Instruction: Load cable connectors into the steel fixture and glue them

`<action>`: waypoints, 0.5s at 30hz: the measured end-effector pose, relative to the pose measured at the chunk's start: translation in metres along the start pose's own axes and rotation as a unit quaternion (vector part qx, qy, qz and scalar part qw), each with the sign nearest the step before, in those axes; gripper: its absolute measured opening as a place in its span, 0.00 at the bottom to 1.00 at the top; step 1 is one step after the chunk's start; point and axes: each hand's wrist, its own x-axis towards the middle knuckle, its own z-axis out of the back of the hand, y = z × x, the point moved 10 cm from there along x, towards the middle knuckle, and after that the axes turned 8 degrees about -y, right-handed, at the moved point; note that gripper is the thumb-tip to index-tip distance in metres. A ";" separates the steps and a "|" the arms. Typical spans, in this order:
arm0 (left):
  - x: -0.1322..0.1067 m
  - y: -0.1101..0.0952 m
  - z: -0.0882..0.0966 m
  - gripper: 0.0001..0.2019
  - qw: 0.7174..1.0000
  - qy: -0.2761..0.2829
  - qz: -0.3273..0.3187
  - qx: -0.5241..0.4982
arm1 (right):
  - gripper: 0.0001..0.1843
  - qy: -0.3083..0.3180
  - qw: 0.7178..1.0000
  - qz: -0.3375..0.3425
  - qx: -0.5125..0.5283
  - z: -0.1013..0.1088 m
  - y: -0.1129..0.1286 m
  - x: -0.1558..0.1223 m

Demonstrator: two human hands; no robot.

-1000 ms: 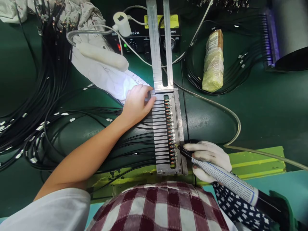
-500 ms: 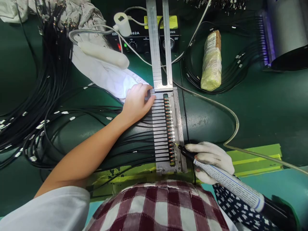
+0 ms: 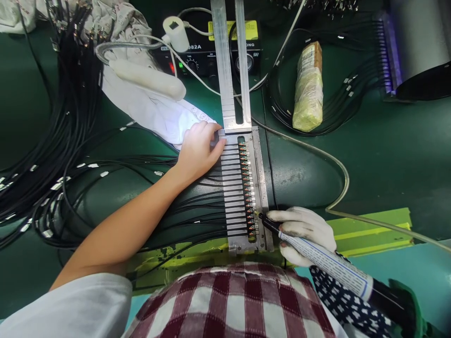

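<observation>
My bare left hand (image 3: 199, 148) grips the upper left corner of a metal cable fixture (image 3: 260, 176), thumb on top and fingers at its edge. Black cables (image 3: 234, 206) lie side by side across the fixture, their small connector ends (image 3: 249, 188) lined up over a slot. My right hand (image 3: 306, 232), in a white glove with dark-stained fingers, is closed round a glue syringe (image 3: 327, 263) with a printed white label and black ends. Its thin tip points at the connectors in the lower part of the row; whether it touches them I cannot tell.
A dispenser controller (image 3: 200, 56) stands behind a metal rail (image 3: 225, 84). Left are bundled black cables (image 3: 75, 103) and a white lamp (image 3: 151, 80) over cloth. Right are a wrapped block (image 3: 308, 94), a clear hose (image 3: 338, 162) and a purple-lit unit (image 3: 385, 61).
The syringe tip has shifted slightly down the row of connectors, and my right hand has moved a little left. My left hand keeps its hold on the fixture.
</observation>
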 end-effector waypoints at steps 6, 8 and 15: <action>0.001 -0.002 0.000 0.13 1.000 0.005 -0.007 0.008 | 0.07 0.006 1.000 0.000 0.008 -0.001 0.001 0.000; 0.001 -0.002 0.000 0.14 1.000 0.008 -0.008 0.008 | 0.08 0.005 1.000 -0.002 0.015 -0.001 0.001 0.000; 0.001 -0.001 0.000 0.13 1.000 0.003 -0.001 0.005 | 0.08 0.009 1.000 -0.001 0.024 -0.001 0.003 0.002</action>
